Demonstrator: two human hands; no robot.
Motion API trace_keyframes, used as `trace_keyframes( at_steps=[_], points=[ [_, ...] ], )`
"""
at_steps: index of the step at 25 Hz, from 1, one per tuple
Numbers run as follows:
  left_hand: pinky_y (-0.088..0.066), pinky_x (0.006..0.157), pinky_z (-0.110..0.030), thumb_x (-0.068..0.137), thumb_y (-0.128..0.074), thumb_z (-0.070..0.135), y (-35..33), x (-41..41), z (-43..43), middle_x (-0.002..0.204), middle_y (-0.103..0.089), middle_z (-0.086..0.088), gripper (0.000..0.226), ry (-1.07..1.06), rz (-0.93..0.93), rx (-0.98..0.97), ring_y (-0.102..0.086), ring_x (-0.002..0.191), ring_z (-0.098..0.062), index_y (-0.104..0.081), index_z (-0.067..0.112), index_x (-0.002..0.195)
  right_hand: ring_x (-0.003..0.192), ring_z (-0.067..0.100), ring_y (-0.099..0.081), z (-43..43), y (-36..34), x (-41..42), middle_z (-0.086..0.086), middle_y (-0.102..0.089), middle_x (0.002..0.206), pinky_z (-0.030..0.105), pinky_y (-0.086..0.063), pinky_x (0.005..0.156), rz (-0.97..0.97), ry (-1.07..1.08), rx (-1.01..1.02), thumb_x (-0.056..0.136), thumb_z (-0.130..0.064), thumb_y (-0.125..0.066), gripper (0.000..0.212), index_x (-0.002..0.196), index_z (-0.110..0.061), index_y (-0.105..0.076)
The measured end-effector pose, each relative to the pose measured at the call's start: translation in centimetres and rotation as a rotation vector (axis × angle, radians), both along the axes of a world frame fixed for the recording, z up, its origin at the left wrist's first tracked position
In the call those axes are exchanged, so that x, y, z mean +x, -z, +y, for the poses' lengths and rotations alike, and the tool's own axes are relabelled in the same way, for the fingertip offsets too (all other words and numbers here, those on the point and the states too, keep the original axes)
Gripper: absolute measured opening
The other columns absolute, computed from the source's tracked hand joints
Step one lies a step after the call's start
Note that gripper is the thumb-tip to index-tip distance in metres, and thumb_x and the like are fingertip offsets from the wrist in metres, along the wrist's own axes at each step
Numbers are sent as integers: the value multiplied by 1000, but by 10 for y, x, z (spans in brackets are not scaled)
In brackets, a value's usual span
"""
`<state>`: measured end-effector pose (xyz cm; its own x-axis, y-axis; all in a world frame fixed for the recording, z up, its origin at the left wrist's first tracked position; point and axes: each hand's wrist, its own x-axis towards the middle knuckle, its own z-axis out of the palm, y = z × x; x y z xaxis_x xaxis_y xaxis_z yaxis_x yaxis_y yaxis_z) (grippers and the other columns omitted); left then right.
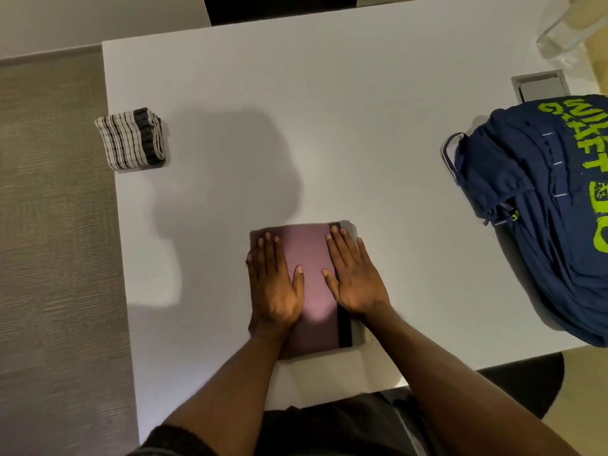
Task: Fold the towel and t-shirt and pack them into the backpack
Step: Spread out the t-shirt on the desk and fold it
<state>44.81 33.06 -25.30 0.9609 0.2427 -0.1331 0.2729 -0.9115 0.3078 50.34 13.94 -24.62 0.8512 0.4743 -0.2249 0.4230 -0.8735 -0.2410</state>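
A mauve t-shirt (312, 258) lies folded into a compact rectangle near the front edge of the white table (329, 110), with a black band along its right side. My left hand (274, 284) presses flat on its left half and my right hand (353, 276) presses flat on its right half, fingers straight. A striped white-and-dark towel (131, 139) sits folded at the table's left edge. The navy backpack (546, 209) with green lettering lies on the right side of the table.
A grey cable hatch (539, 87) is set into the table behind the backpack. A clear glass object (566, 31) stands at the far right corner. A dark chair seat (526, 380) shows below the table's front right edge.
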Motion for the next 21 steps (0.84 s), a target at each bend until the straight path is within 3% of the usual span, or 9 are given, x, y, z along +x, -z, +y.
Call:
trace_keyframes(
  at_steps=[4, 6, 8, 10, 12, 14, 17, 21],
  points=[
    [-15, 130, -51, 106, -38, 46, 1, 40, 40, 174, -11, -13, 75, 377, 23, -67, -4, 162, -26, -13, 6, 165, 161, 31, 5, 30, -15, -30, 16, 3, 173, 61, -7, 126, 83, 304, -192, 109, -50, -22, 75, 164, -5, -2],
    [-21, 127, -52, 106, -39, 45, -10, 68, 53, 173, -15, -11, 72, 622, 42, -91, -7, 162, -24, -20, 7, 164, 160, 36, 8, 47, -29, -60, 20, 8, 172, 59, 0, 127, 168, 412, -260, 106, -57, -20, 82, 164, -3, 2],
    [-19, 128, -50, 106, -44, 39, -29, 79, 49, 172, -22, -8, 67, 748, 16, -109, -10, 161, -20, -26, 8, 163, 158, 44, -8, 60, -51, -88, 26, -8, 170, 59, -8, 125, 217, 431, -339, 102, -65, -21, 88, 163, -1, -14],
    [-17, 130, -46, 108, -47, 31, -45, 61, 33, 173, -19, -6, 63, 665, -27, -140, -8, 161, -18, -26, 9, 163, 141, 44, -38, 58, -77, -93, 25, -42, 154, 54, -27, 115, 234, 408, -336, 103, -64, -21, 79, 150, -5, -44],
    [-16, 130, -42, 110, -43, 29, -48, 21, 16, 174, -10, -5, 63, 454, -67, -85, -3, 162, -17, -19, 9, 165, 127, 33, -46, 46, -86, -79, 14, -53, 139, 46, -36, 106, 139, 313, -252, 107, -53, -22, 58, 136, -12, -52],
    [-16, 131, -43, 111, -40, 27, -40, -20, 9, 174, -10, -8, 61, 176, -139, -82, -7, 162, -21, -19, 5, 164, 143, 30, -40, 36, -80, -56, 13, -46, 154, 46, -34, 115, 38, 220, -73, 110, -40, -27, 51, 148, -12, -46],
    [-19, 129, -51, 108, -44, 24, -29, -54, 10, 173, -10, -18, 67, -161, -173, -111, -10, 161, -32, -16, -3, 162, 160, 23, -12, 34, -54, -27, 9, -19, 172, 46, -15, 129, 30, 61, 79, 111, -32, -29, 57, 164, -11, -23],
    [-24, 126, -57, 108, -43, 26, -15, -63, 11, 171, -11, -24, 68, -242, -145, -129, -10, 160, -36, -15, -8, 160, 160, 26, -10, 44, -21, -2, 12, -14, 172, 50, -20, 128, 73, -169, 36, 110, -35, -27, 62, 164, -8, -16]
  ],
)
